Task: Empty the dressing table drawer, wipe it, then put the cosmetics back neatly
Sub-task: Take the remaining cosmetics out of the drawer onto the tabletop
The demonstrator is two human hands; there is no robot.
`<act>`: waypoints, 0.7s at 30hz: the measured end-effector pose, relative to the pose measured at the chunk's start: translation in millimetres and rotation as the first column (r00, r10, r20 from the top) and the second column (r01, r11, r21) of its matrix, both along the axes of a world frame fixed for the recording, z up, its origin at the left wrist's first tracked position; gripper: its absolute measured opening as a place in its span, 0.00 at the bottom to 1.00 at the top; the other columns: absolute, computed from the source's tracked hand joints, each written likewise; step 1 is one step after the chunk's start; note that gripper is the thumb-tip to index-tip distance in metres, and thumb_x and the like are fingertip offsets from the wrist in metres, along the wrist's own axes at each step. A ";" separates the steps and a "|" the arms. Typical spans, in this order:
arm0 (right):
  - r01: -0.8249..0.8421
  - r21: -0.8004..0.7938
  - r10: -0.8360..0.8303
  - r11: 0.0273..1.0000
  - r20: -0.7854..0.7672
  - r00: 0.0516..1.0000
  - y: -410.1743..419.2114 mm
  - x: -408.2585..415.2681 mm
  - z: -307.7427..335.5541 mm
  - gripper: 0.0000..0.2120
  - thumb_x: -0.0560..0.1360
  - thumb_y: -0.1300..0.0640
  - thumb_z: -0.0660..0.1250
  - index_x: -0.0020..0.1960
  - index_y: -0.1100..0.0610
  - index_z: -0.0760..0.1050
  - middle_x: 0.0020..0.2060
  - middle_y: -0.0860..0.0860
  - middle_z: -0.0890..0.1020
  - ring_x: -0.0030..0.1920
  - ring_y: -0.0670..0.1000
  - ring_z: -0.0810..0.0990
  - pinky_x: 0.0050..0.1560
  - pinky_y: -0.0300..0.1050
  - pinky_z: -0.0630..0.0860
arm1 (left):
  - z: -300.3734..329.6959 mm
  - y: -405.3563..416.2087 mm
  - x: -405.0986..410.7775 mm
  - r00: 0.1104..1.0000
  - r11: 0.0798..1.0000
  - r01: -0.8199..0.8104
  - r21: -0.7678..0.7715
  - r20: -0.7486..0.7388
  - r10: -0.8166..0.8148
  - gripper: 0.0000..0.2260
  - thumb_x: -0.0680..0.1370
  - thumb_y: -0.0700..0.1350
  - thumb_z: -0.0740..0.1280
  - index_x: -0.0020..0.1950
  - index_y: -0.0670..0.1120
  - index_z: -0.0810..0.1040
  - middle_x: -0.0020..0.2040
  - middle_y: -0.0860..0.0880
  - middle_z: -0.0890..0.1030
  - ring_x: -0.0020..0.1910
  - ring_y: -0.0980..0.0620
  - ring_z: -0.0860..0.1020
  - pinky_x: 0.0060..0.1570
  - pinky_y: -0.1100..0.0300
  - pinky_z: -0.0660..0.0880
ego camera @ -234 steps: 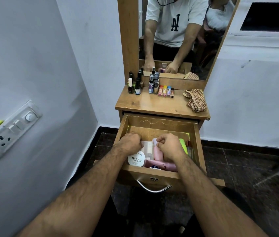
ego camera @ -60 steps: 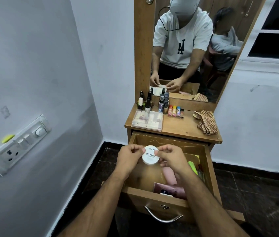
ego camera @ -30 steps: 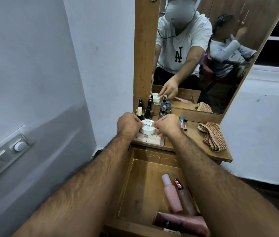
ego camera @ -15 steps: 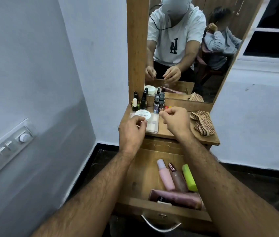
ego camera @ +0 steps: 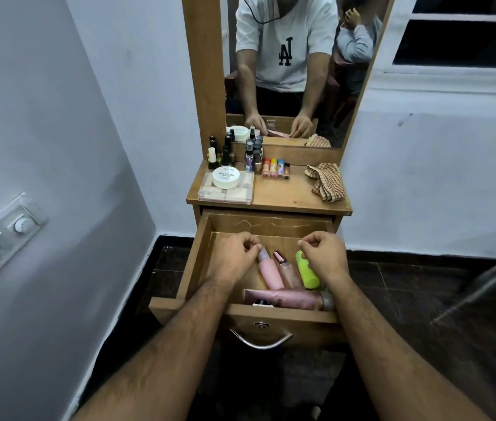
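Left hand [ego camera: 234, 259] and right hand [ego camera: 325, 256] hover apart over the open drawer [ego camera: 198, 268], fingers curled, holding nothing. Pink bottle [ego camera: 269, 273] and green tube [ego camera: 307, 273] lie inside.

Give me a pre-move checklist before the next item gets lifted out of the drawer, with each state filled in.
1. Drawer pulled fully open: ok.
2. Left hand free of any item: ok, fingers curled, nothing held.
3. Right hand free: ok, it hovers beside the green bottle.
4. Drawer emptied: not ok; the pink bottle, a clear bottle and a pink tube remain too.
5. Bare space on the tabletop: ok.
6. Checked cloth ready for wiping: ok.
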State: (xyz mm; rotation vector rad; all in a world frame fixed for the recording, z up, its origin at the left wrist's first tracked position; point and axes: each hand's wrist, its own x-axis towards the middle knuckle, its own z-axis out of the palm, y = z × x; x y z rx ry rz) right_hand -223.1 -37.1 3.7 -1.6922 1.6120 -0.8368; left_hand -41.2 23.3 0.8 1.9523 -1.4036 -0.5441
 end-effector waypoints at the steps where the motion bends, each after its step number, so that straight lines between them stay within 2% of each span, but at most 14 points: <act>1: 0.010 -0.001 -0.010 1.000 -0.002 1.000 3.1 -1.8 -1.9 0.07 0.74 0.56 0.72 0.37 0.51 0.81 0.35 0.48 0.83 0.41 0.50 0.83 0.45 0.56 0.83 | -1.6 0.1 -0.1 1.000 1.000 0.005 0.021 0.012 -0.005 0.07 0.78 0.48 0.70 0.54 0.50 0.83 0.49 0.54 0.84 0.48 0.57 0.79 0.50 0.61 0.77; 5: 0.090 -0.090 -0.093 0.992 -0.022 0.995 3.2 -7.3 -1.2 0.04 0.77 0.60 0.69 0.47 0.57 0.84 0.43 0.51 0.84 0.46 0.51 0.82 0.51 0.49 0.81 | -6.5 0.6 2.8 0.998 0.995 0.009 0.096 0.065 -0.015 0.09 0.79 0.47 0.69 0.58 0.48 0.82 0.53 0.52 0.83 0.52 0.55 0.78 0.54 0.59 0.76; 8: 0.166 -0.122 -0.169 0.979 -0.015 0.986 3.9 -11.7 -2.7 0.07 0.78 0.61 0.68 0.54 0.58 0.83 0.47 0.53 0.85 0.48 0.52 0.83 0.52 0.52 0.82 | -10.1 0.6 4.3 0.995 0.991 0.016 0.137 0.091 -0.029 0.09 0.79 0.45 0.68 0.58 0.49 0.81 0.55 0.51 0.82 0.52 0.55 0.78 0.55 0.60 0.76; 11: 0.269 -0.127 -0.263 0.955 0.065 0.963 2.1 -18.2 -6.7 0.08 0.78 0.62 0.67 0.54 0.58 0.83 0.46 0.53 0.85 0.46 0.53 0.84 0.48 0.55 0.84 | -12.8 0.0 4.0 0.993 0.985 0.038 0.170 0.104 -0.056 0.09 0.79 0.45 0.68 0.59 0.50 0.80 0.56 0.51 0.82 0.53 0.55 0.78 0.56 0.59 0.76; 14: 0.323 -0.124 -0.316 0.938 0.071 0.946 3.1 -22.8 -3.1 0.07 0.77 0.62 0.67 0.53 0.57 0.82 0.46 0.52 0.85 0.46 0.52 0.84 0.48 0.55 0.84 | -15.0 -1.1 4.8 0.992 0.982 0.055 0.181 0.101 -0.074 0.10 0.79 0.44 0.68 0.60 0.50 0.80 0.57 0.51 0.82 0.55 0.55 0.78 0.58 0.57 0.76; 15: 0.310 -0.137 -0.309 0.941 0.034 0.951 4.6 -23.2 -1.6 0.07 0.77 0.61 0.68 0.53 0.57 0.82 0.46 0.52 0.85 0.46 0.52 0.84 0.49 0.53 0.83 | -15.5 -1.4 5.4 0.991 0.982 0.060 0.181 0.103 -0.079 0.10 0.79 0.44 0.68 0.60 0.51 0.80 0.58 0.51 0.81 0.55 0.55 0.78 0.59 0.56 0.76; 17: 0.213 -0.146 -0.235 0.966 -0.157 0.959 10.7 -21.0 3.2 0.08 0.78 0.57 0.68 0.54 0.58 0.83 0.47 0.52 0.85 0.47 0.52 0.82 0.48 0.44 0.78 | -16.4 -2.4 5.6 0.989 0.981 0.072 0.178 0.116 -0.093 0.11 0.79 0.44 0.68 0.61 0.51 0.80 0.58 0.51 0.82 0.56 0.54 0.78 0.60 0.55 0.76; 19: 0.097 -0.098 -0.129 0.990 -0.409 0.903 19.3 -13.1 7.5 0.10 0.78 0.50 0.68 0.53 0.55 0.82 0.47 0.51 0.84 0.47 0.52 0.81 0.43 0.42 0.74 | -17.7 -3.2 5.9 0.987 0.982 0.081 0.170 0.123 -0.103 0.11 0.79 0.45 0.68 0.61 0.51 0.80 0.57 0.51 0.82 0.55 0.54 0.78 0.59 0.55 0.77; 21: 0.035 -0.030 -0.046 0.999 -0.569 0.821 26.7 -4.0 9.7 0.13 0.77 0.45 0.68 0.53 0.54 0.81 0.46 0.51 0.83 0.46 0.53 0.81 0.42 0.44 0.75 | -18.1 -2.8 6.3 0.986 0.983 0.088 0.164 0.125 -0.109 0.11 0.79 0.45 0.68 0.60 0.51 0.81 0.56 0.52 0.82 0.55 0.54 0.78 0.59 0.55 0.77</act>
